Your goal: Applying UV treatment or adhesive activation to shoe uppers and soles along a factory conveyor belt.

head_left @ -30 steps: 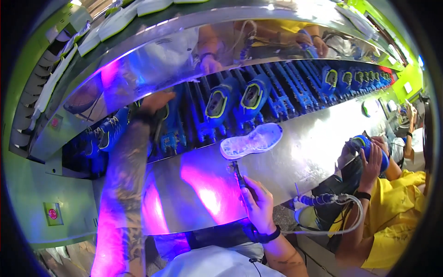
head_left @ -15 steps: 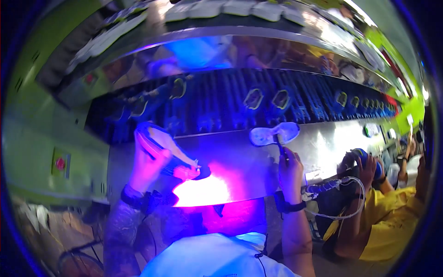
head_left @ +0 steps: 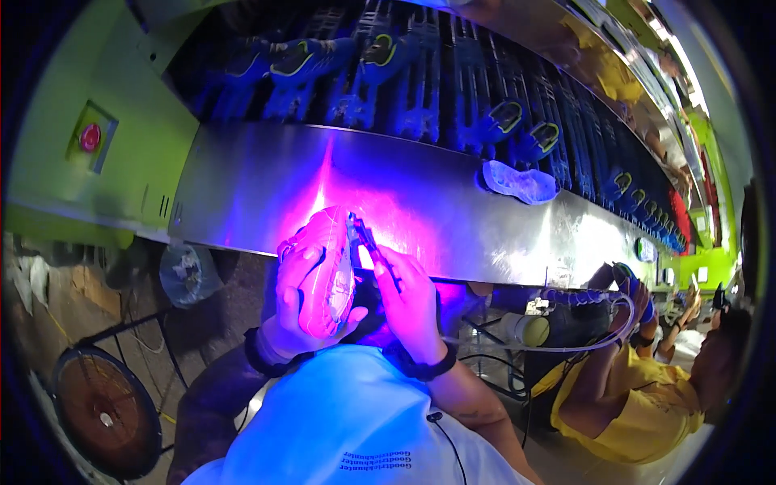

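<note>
My left hand (head_left: 293, 284) is wrapped round a shoe (head_left: 320, 303), held tilted at the bench's near edge with its pale underside turned to the right. Strong pink-violet light washes out the shoe's true colour. My right hand (head_left: 412, 307) grips a thin dark-handled brush (head_left: 364, 232). The brush tip is at the upper right edge of the shoe; whether it touches cannot be made out. A pale sole-shaped piece (head_left: 520, 183) lies on the steel bench (head_left: 457, 186), beyond my right hand.
A slatted conveyor (head_left: 440, 89) carrying several shoes runs behind the bench. To the left is a green panel with a red button (head_left: 90, 137). A round stool (head_left: 105, 412) and a plastic bag (head_left: 187, 273) are below. At right, a person in yellow (head_left: 626, 404) works beside a clear hose (head_left: 578, 346).
My right hand has brought the brush from the sole-shaped piece over to the shoe. My left hand has drawn the shoe nearer and turned it upright. The view has tilted and shifted left.
</note>
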### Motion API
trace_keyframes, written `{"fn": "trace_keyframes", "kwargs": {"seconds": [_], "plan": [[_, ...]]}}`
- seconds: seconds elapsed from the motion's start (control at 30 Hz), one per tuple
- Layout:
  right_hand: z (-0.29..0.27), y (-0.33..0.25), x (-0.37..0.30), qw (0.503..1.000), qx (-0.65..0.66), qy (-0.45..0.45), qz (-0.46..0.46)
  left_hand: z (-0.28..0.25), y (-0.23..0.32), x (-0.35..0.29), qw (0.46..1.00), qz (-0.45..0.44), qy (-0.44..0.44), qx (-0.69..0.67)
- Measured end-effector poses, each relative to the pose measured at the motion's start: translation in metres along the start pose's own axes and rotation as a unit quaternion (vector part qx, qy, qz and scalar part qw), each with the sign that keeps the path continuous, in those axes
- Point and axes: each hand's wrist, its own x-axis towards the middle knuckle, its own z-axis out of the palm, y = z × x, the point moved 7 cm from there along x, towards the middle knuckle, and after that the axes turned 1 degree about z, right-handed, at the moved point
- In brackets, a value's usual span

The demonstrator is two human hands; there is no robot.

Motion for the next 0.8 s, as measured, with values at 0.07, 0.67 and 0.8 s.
{"fn": "trace_keyframes", "kwargs": {"seconds": [0.07, 0.67, 0.8], "plan": [[0.000, 0.000, -0.021, 0.994, 0.069, -0.074, 0.047, -0.009, 0.010, -0.012, 0.996, 0.036, 0.048, -0.064], [-0.007, 0.000, 0.030, 0.994, 0.006, -0.090, 0.053, -0.003, 0.035, -0.077, 0.982, 0.164, -0.076, -0.055], [-0.008, 0.009, 0.021, 0.979, -0.058, -0.133, 0.144, -0.006, 0.028, -0.085, 0.977, 0.168, -0.094, -0.088]]}}
